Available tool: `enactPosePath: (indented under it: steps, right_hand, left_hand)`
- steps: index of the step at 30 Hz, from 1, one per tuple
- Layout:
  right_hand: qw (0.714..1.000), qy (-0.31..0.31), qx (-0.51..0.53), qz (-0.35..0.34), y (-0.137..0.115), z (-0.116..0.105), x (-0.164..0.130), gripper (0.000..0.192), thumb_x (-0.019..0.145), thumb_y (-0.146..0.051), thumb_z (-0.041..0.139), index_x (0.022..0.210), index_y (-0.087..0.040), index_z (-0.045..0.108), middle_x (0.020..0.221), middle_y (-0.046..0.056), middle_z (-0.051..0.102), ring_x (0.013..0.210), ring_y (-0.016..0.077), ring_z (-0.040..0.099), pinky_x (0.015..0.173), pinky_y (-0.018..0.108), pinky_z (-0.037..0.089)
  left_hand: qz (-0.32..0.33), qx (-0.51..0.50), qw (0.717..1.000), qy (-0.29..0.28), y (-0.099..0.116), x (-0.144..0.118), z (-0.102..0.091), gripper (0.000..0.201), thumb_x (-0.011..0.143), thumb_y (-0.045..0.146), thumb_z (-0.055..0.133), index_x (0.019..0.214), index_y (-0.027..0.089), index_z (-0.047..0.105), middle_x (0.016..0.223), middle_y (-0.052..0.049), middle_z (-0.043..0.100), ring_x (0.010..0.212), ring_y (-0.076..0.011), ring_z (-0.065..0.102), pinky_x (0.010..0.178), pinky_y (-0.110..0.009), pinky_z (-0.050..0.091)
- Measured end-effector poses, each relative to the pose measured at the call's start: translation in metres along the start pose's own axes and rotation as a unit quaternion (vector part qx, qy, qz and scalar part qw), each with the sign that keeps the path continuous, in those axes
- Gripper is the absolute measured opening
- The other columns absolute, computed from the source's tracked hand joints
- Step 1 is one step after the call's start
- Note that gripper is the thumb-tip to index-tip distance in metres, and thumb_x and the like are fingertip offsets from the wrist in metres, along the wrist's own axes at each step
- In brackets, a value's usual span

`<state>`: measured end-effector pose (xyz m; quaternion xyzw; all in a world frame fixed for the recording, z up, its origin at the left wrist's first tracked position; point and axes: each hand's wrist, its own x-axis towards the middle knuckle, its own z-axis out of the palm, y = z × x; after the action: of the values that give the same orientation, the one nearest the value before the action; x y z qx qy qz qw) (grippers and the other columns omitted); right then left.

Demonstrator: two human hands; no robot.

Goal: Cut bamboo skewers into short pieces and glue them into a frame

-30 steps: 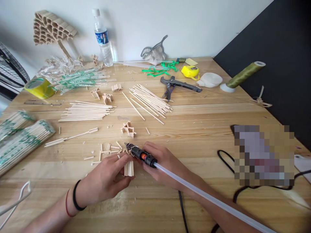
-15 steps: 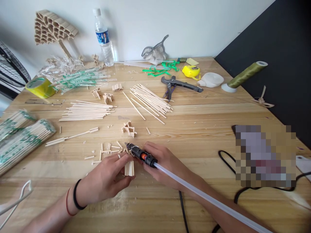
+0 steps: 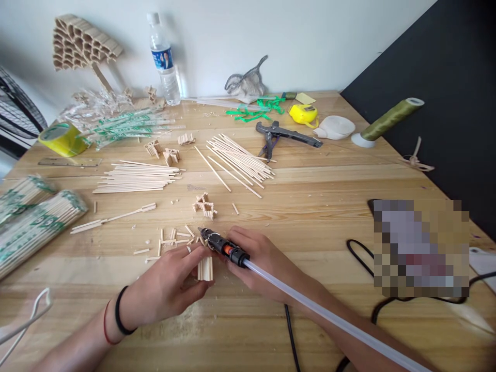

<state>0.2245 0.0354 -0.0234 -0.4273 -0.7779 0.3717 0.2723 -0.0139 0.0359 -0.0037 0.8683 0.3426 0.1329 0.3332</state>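
My left hand (image 3: 170, 284) pinches a small block of short wooden sticks (image 3: 205, 269) laid side by side. In my right hand (image 3: 259, 258) is a black hot glue gun (image 3: 225, 248), a long clear glue stick (image 3: 310, 300) trailing from its back towards the lower right. The gun's nozzle points to the upper left, just above the far end of the block; whether it touches the wood I cannot tell. Short cut sticks (image 3: 176, 238) lie scattered beyond my left hand. A small glued stick lattice (image 3: 205, 205) stands a little farther off.
Long thin sticks lie in a left pile (image 3: 137, 177) and a middle pile (image 3: 240, 160). Behind are a water bottle (image 3: 165, 67), a cutter tool (image 3: 287, 135) and a yellow tape measure (image 3: 303, 114). Bagged sticks (image 3: 42, 232) lie left; a black cable (image 3: 291, 336) runs at right.
Both hands, the block and the glue gun keep nearly the same place. The whole view has shifted very slightly.
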Motion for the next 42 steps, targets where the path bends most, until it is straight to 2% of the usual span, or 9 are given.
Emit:
enactPosePath:
  steps: [16, 26, 42]
  right_hand:
    - [1.000, 0.002, 0.004, -0.003, -0.0007, -0.0006, -0.0002, 0.025, 0.081, -0.002, 0.064, 0.089, -0.023, 0.053, 0.085, 0.000, 0.060, 0.075, 0.0178, 0.058, 0.070, 0.028, 0.045]
    - [1.000, 0.008, 0.003, -0.006, -0.0016, -0.0007, 0.0010, 0.025, 0.082, -0.001, 0.064, 0.091, -0.023, 0.055, 0.085, 0.000, 0.061, 0.075, 0.0180, 0.058, 0.070, 0.028, 0.046]
    - [1.000, 0.009, 0.010, -0.010, 0.0015, 0.0017, 0.0018, 0.025, 0.080, 0.000, 0.065, 0.092, -0.021, 0.058, 0.088, 0.001, 0.064, 0.081, 0.0188, 0.061, 0.075, 0.028, 0.047]
  left_hand:
    - [0.006, 0.004, 1.000, -0.009, 0.0002, 0.0020, -0.0007, 0.043, 0.092, 0.010, 0.058, 0.132, 0.022, 0.051, 0.092, -0.002, 0.064, 0.068, -0.0145, 0.055, 0.062, -0.025, 0.045]
    - [0.000, -0.005, 1.000, -0.015, -0.0006, 0.0003, -0.0002, 0.043, 0.091, 0.008, 0.058, 0.131, 0.023, 0.051, 0.095, -0.002, 0.064, 0.063, -0.0124, 0.051, 0.059, -0.024, 0.043]
    - [-0.006, -0.002, 1.000, -0.015, -0.0021, 0.0001, 0.0017, 0.043, 0.092, 0.009, 0.057, 0.132, 0.022, 0.050, 0.088, 0.000, 0.060, 0.066, -0.0140, 0.053, 0.060, -0.024, 0.043]
